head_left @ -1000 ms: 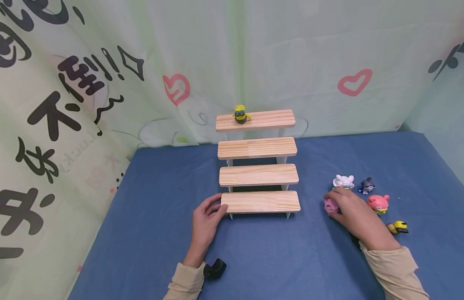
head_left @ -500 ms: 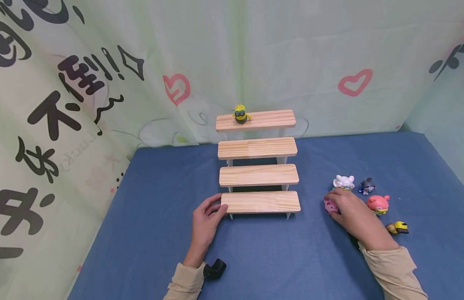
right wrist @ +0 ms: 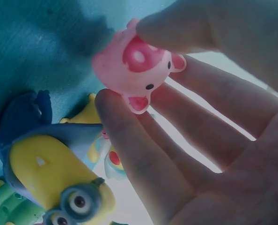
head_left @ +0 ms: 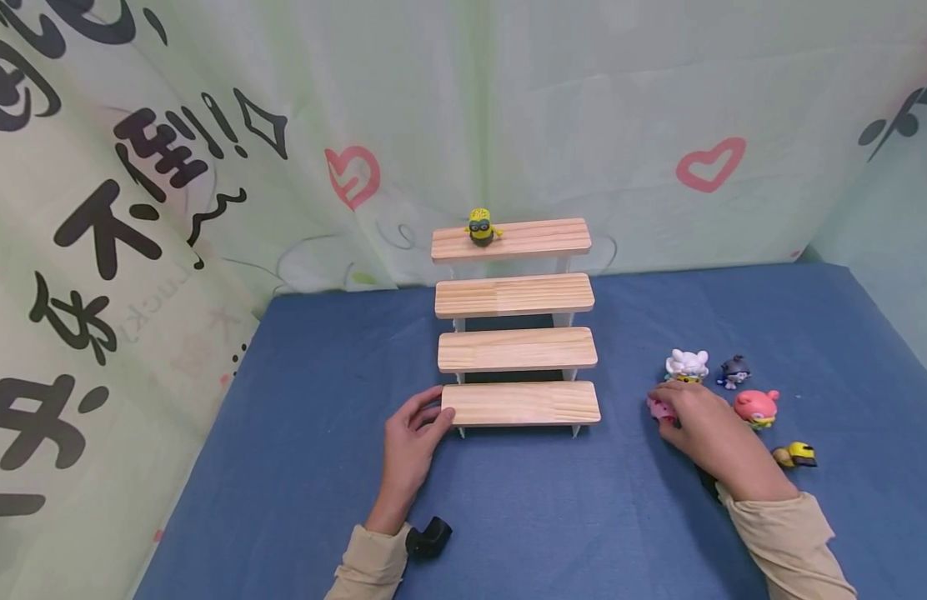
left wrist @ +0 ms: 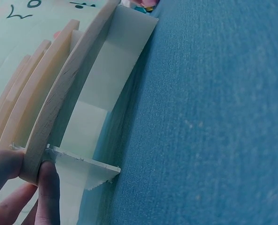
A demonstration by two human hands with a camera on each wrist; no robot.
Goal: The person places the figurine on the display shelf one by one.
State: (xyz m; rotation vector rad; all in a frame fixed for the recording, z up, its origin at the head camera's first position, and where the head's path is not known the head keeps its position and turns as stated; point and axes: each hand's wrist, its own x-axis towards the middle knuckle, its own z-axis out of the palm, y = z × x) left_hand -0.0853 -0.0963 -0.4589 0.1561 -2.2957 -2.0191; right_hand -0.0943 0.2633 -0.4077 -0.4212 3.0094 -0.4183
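At the lowest step of a four-tier wooden display stand [head_left: 519, 404], my left hand [head_left: 413, 440] pinches the left end of the board between thumb and fingers. The left wrist view shows the thumb above the board [left wrist: 59, 103] and a fingertip under it, close to a clear support. My right hand [head_left: 714, 433] holds a small pink pig figurine [head_left: 662, 410] over the right of the table. In the right wrist view the pig [right wrist: 139, 65] sits between thumb and fingertips, its eyes and ears showing. A yellow minion figurine [head_left: 481, 227] stands on the top step.
Around my right hand are a white figurine [head_left: 687, 365], a dark grey one [head_left: 734, 372], a coral-pink one [head_left: 755, 407] and a yellow-and-black one [head_left: 795, 454] lying down. A blue cloth [head_left: 523, 517] covers the table. A printed curtain [head_left: 583, 125] hangs behind.
The pink pig figurine has turned a little within my right fingers. My left hand and the stand have stayed in place.
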